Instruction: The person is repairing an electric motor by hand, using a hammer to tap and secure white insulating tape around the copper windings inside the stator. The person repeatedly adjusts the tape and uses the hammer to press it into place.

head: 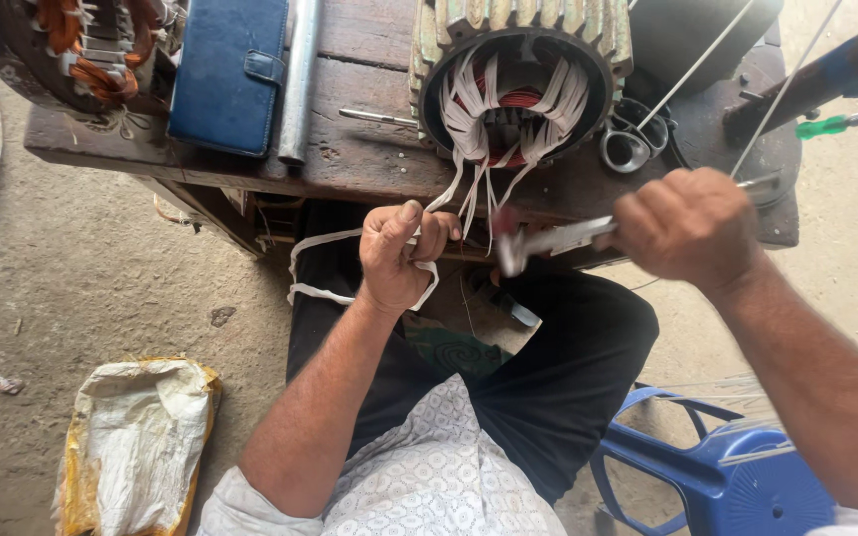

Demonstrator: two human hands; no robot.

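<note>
Fingers [419, 233] of the left hand [396, 260] clench white tape [322, 294] trailing from the motor [518, 84] above; right hand [687, 226] grips pliers [548, 241] beside them. Several tape ends hang loose, unfinished, I judge.

Crumpled yellow-white sack [136, 437] on floor.

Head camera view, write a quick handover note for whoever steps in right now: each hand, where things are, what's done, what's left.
Left hand: fist closed on white tape that trails from the motor stator.
Right hand: gripping a metal tool, tip near the hanging tapes.
Stator lies on the wooden bench, scissors beside it, green screwdriver at right.
Done: white tape strips are threaded through the windings.
Left: loose tape ends hang from the stator, untrimmed.
</note>
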